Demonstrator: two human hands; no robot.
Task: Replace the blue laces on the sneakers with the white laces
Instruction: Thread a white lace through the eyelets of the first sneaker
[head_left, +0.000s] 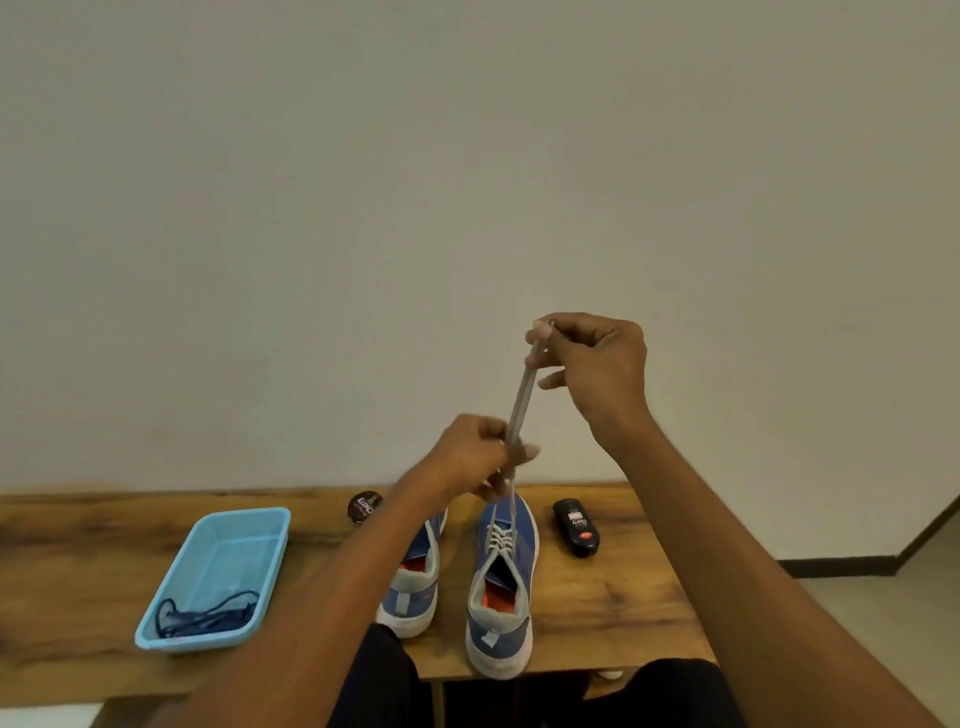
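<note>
Two blue sneakers stand on the wooden table, heels toward me. The right sneaker has a white lace threaded through its eyelets; both lace ends rise taut above it. My right hand pinches the lace tips high up. Lower down, my left hand grips the same strands just above the shoe. The left sneaker is partly hidden behind my left forearm; its lacing is not visible. Blue laces lie coiled in a light blue tray at the left.
A round black tin sits at the back of the table beside the left sneaker. A black bottle with a red label lies to the right of the right sneaker. My knees are at the table's front edge. A plain wall stands behind.
</note>
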